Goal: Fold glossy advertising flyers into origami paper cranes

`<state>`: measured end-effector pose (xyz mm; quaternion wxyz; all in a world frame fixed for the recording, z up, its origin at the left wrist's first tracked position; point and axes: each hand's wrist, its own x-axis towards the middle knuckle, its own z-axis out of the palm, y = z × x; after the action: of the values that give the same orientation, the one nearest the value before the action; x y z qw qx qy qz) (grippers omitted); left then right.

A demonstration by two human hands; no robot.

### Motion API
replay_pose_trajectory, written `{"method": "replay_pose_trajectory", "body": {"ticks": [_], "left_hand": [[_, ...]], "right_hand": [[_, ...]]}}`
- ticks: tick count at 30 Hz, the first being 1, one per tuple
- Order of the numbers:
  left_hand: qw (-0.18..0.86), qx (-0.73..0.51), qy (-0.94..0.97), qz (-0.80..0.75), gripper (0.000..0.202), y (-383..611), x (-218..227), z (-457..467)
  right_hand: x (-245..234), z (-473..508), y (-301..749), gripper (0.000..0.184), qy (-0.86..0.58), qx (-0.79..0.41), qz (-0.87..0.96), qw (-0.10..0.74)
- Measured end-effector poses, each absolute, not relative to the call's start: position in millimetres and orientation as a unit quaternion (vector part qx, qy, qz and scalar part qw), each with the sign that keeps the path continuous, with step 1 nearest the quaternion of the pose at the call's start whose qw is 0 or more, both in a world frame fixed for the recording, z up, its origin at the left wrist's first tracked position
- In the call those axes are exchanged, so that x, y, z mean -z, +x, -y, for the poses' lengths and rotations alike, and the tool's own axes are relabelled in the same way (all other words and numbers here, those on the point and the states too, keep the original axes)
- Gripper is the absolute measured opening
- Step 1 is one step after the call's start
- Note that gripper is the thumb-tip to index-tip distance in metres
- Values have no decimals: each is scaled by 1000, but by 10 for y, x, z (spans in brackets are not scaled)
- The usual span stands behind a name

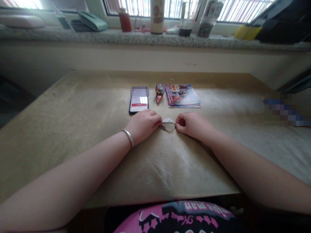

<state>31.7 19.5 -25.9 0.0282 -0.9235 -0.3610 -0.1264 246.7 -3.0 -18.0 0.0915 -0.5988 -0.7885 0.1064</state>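
Observation:
A small piece of folded paper [168, 124], mostly white with a little red at its left, is held low over the table between my hands. My left hand [145, 124], with a silver bangle at the wrist, is closed on its left end. Finger and thumb of my right hand [193, 125] pinch its right corner. Just beyond my left hand lies a phone [139, 101] with a lit screen. Behind the paper sits a folded, colourful paper piece [159, 94], and to its right a stack of printed paper sheets [182, 95].
The table [73, 129] has a tan cover. On the granite sill [136, 38] behind it stand a red-capped bottle [125, 21], a tall cream bottle [157, 16], jars and a green pouch [93, 21]. A dark object with yellow [247, 31] is at the right.

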Motion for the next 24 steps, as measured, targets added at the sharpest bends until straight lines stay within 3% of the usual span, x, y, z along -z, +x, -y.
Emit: {"method": "replay_pose_trajectory", "body": {"ticks": [11,19,24], "left_hand": [[34,129,-929,345,16,323,283,-208],[5,153,-927,342,14,307,307,-230],[10,148,-929,338,13,311,302,-226]], "right_hand": [[138,14,2522,10,-587,-119,799,49],[211,9,2556,7,-526,-176,809,196],[276,7,2491,13,-513,-152,820,205]]}}
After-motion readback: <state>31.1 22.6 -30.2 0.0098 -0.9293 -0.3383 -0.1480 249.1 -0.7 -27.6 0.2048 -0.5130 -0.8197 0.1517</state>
